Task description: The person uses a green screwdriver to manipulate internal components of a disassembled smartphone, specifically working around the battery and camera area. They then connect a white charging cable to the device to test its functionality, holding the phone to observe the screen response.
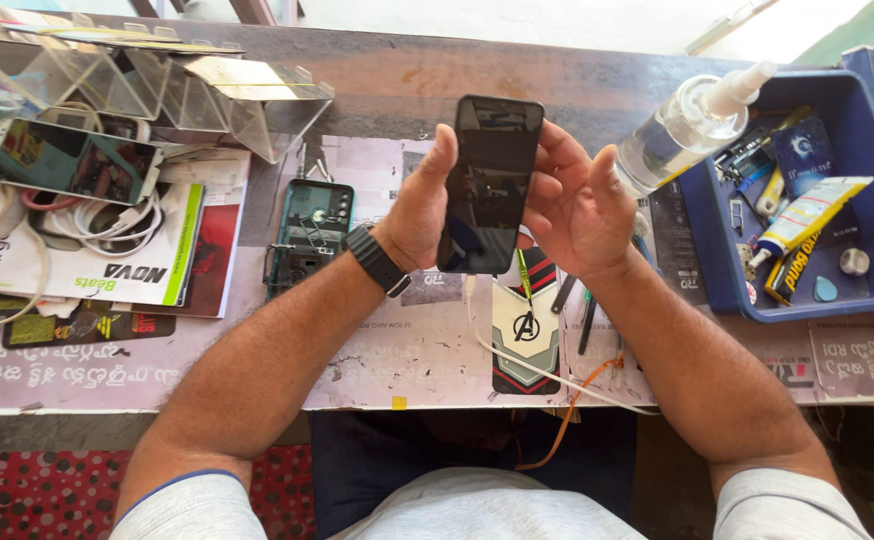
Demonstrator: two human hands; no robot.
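Head view. Both hands hold a dark phone (490, 185) upright above the worktop (407, 80), screen toward the camera and unlit. Left hand (419, 205): fingers go behind the phone, thumb pressed along its left edge. Right hand (579, 205): fingers (557, 150) curl in against the right edge, palm open. The phone looks whole from the front; whether its back is fitted I cannot tell.

By my judgement the work is mid-way: an opened phone body (309, 235) lies face-up just left of the left fingers, untouched, and small tools (587, 320) lie below the right fingers.

Surface: wooden worktop covered with printed paper, cluttered. Right of the right fingers, a clear spray bottle (682, 130) and a blue tray (707, 270) with a glue tube (807, 215). Far left, white cables (107, 215) and clear plastic stands (207, 95). Daylight beyond the far edge.
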